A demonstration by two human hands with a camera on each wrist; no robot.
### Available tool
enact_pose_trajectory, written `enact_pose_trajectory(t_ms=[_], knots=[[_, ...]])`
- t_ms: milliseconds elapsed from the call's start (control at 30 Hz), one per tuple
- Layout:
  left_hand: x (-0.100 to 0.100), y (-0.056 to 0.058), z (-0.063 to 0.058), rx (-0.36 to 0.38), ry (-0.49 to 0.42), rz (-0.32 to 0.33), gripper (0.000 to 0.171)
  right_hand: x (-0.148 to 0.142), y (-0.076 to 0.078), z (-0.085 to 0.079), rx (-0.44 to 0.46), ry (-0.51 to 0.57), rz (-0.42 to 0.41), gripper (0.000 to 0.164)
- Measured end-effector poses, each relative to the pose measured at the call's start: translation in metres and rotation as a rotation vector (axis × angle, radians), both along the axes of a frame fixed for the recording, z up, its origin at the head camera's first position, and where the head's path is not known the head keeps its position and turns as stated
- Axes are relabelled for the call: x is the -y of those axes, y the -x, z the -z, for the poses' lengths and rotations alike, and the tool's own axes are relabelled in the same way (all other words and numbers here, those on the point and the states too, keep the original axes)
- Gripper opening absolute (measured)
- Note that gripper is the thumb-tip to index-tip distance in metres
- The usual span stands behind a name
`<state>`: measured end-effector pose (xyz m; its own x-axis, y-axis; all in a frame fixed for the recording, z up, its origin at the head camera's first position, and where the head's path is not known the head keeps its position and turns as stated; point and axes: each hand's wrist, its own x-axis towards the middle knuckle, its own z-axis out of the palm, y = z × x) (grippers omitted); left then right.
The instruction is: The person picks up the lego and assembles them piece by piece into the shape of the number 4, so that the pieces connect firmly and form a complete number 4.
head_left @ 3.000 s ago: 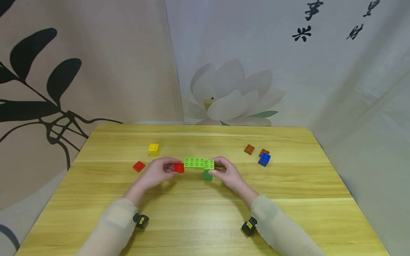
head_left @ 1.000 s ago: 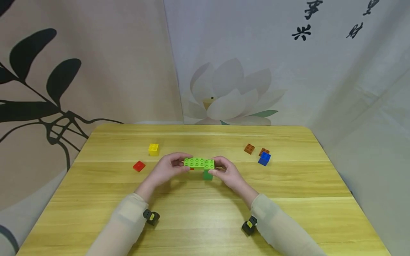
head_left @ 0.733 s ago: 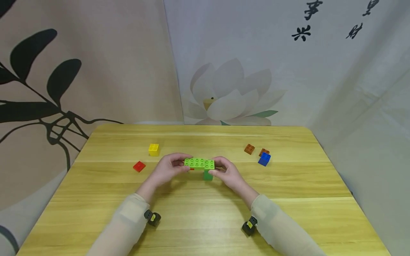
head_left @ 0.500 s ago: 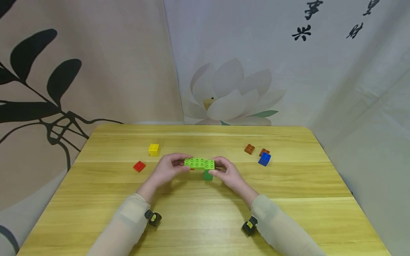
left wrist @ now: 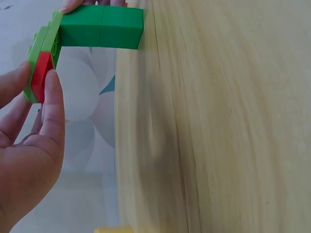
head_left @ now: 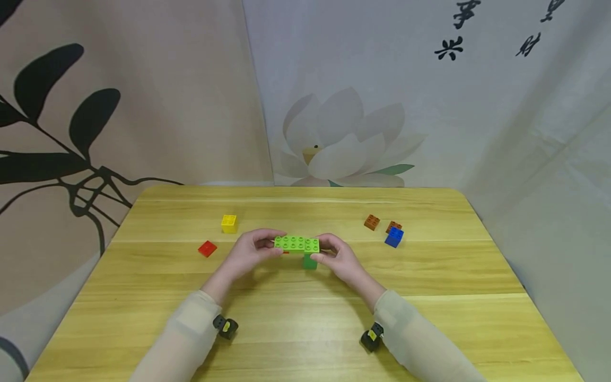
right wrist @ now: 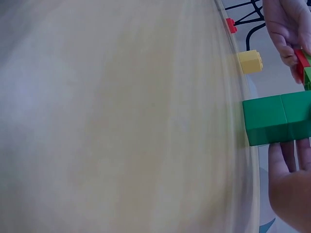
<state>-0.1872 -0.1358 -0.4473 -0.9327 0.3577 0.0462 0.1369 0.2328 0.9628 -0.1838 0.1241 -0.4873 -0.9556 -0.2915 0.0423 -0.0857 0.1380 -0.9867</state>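
Observation:
My left hand pinches a thin red brick and the left end of the light green bricks. The red brick lies against their underside; only a sliver of it shows in the head view. At the other end, my right hand grips the same build by its light green end and the dark green bricks. Two dark green bricks hang below it as a column, plain in the left wrist view. Whether the column touches the table cannot be told.
On the wooden table, a yellow brick and another red brick lie to the left. Two brown bricks and a blue brick lie to the right. A printed curtain hangs behind the far edge.
Since the earliest frame my left hand has moved right, bringing the red brick from beside the light green bricks to beneath them. My right hand has stayed put. The last second shows almost no motion.

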Motion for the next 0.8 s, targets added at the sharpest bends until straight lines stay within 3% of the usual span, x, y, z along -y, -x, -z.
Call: enact_pose_trajectory(t_ms=[267, 533, 800], knots=[[0.018, -0.001, 0.002, -0.008, -0.037, 0.008, 0.045, 0.000, 0.000, 0.001, 0.004, 0.006, 0.006, 0.034], [0.044, 0.000, 0.003, -0.067, 0.051, -0.044, 0.044, -0.001, 0.000, 0.000, 0.010, 0.004, 0.004, 0.034], [0.067, 0.002, 0.006, -0.102, 0.031, -0.092, 0.041, 0.000, 0.000, 0.000, 0.005, -0.014, 0.013, 0.034]])
